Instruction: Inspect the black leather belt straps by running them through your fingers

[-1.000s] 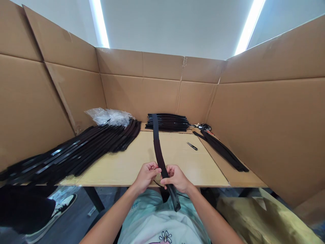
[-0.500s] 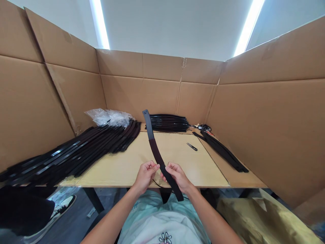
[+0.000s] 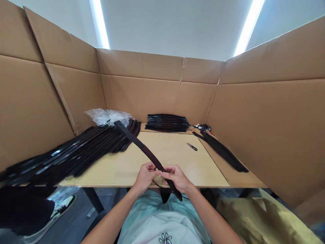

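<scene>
A long, curved black strip [image 3: 149, 155] with a dark maroon middle section slants over the near part of the table. Its far end, with a small hole, points up and left; the near end hangs past the table edge above my lap. My right hand [image 3: 175, 177] is closed around its lower part, thumb on top. Fingers pinched, my left hand [image 3: 147, 176] is at the strip's left side, just below the maroon section. A thin dark cord dangles below the hands.
On the left lies a large pile of similar black strips [image 3: 86, 149], a clear plastic bag [image 3: 109, 117] behind it. A neat stack [image 3: 166, 122] stands at the back. Thread snips [image 3: 192, 146] lie right of centre. More black strips [image 3: 220, 150] rest by the right cardboard wall [image 3: 274, 112].
The strip's far end has swung left and down, and the strip has turned more edge-on. Both hands stay at nearly the same place, gripping its lower part.
</scene>
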Action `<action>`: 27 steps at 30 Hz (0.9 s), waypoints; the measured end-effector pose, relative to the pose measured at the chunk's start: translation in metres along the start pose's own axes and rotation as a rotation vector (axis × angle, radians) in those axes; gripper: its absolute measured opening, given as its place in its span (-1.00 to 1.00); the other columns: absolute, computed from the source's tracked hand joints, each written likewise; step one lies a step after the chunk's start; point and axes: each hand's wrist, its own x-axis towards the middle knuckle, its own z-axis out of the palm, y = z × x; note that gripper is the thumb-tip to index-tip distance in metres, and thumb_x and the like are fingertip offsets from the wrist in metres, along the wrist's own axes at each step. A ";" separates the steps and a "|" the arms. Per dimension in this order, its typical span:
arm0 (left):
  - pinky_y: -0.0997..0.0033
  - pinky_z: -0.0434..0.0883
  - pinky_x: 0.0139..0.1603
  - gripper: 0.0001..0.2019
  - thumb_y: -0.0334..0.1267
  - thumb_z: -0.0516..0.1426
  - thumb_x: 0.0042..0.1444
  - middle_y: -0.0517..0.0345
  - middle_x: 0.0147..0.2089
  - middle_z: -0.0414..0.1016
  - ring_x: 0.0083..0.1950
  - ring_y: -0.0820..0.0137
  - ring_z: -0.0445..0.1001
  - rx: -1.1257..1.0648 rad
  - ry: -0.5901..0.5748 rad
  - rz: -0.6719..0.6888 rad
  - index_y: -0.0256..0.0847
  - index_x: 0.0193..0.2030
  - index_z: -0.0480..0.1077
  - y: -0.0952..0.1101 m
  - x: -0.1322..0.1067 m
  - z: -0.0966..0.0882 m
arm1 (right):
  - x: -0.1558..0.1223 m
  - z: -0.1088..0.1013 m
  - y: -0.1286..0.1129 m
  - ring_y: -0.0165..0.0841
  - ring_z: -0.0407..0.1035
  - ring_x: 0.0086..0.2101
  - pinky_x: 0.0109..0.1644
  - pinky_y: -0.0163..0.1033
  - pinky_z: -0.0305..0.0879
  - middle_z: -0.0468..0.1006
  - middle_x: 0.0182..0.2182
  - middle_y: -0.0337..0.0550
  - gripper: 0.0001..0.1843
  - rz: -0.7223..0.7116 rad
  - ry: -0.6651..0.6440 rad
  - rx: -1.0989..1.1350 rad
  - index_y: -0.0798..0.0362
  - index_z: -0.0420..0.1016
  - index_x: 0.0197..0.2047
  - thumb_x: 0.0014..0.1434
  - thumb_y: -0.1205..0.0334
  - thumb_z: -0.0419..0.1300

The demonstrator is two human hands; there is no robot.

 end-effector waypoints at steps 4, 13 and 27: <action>0.52 0.29 -0.50 -0.70 -0.28 0.40 -0.39 0.21 -0.52 0.45 -0.51 0.47 0.37 -0.013 -0.002 -0.022 -0.31 -0.51 0.41 0.000 -0.002 0.000 | -0.001 0.000 0.002 -0.55 0.29 -0.58 -0.50 -0.42 0.27 0.46 -0.53 -0.33 -0.69 -0.017 -0.003 0.027 0.14 0.49 -0.39 -0.21 0.22 0.46; 0.55 0.11 -0.65 -0.66 -0.13 0.34 -0.27 0.34 -0.73 0.24 -0.69 0.56 0.17 -0.004 -0.022 -0.004 -0.24 -0.65 0.27 0.010 -0.006 0.007 | -0.004 0.005 -0.006 -0.49 0.34 -0.68 -0.63 -0.44 0.19 0.55 -0.58 -0.19 -0.61 0.034 -0.060 0.091 0.07 0.24 -0.38 0.01 -0.03 0.30; 0.55 0.07 -0.61 -0.65 -0.08 0.31 -0.23 0.31 -0.69 0.26 -0.64 0.55 0.16 0.147 -0.009 0.030 -0.24 -0.65 0.27 0.008 -0.007 0.007 | 0.000 0.006 0.000 -0.53 0.21 -0.75 -0.69 -0.45 0.10 0.43 -0.70 -0.30 -0.59 0.105 0.032 0.127 0.06 0.24 -0.40 0.04 -0.10 0.24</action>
